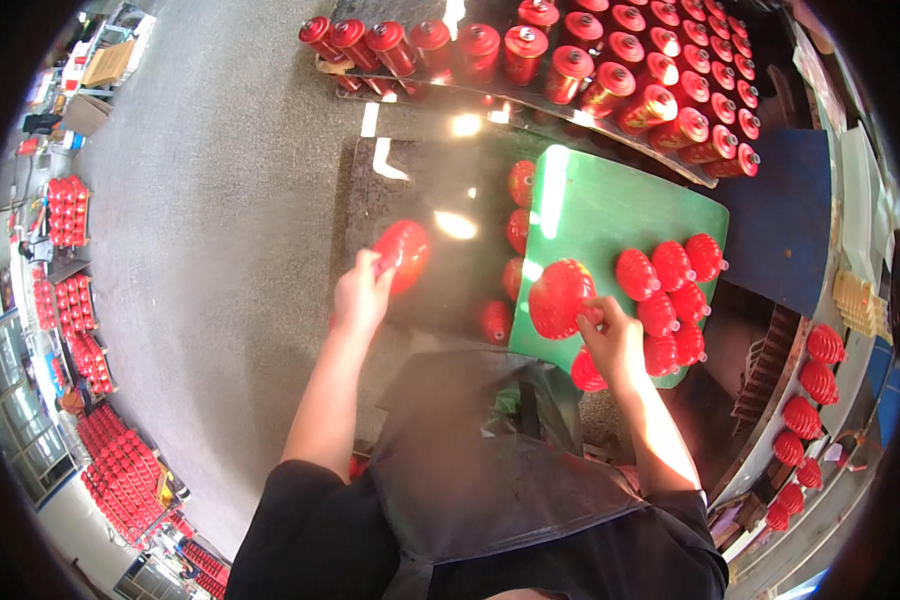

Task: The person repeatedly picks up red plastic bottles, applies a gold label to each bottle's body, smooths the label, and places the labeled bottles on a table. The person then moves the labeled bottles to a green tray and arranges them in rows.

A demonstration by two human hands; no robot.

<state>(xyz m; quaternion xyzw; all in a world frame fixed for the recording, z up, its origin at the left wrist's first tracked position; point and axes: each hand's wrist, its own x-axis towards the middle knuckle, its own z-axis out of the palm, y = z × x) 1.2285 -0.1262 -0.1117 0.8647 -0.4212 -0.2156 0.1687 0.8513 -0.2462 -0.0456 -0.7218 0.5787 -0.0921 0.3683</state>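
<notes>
My left hand is closed on the neck of a shiny red rounded plastic piece, held up left of the green board. In my right hand, the fingertips pinch the small neck of a similar red lantern-shaped plastic piece over the green board. Close by on the board's right part lie several ribbed red lantern-shaped pieces with clear stubs. Along the board's left edge sit more red pieces, partly hidden by it.
At the far side, a table carries rows of red metallic canisters. A dark blue panel stands right of the board. Ribbed red pieces line a ledge at the right. Stacks of red goods stand on the left floor.
</notes>
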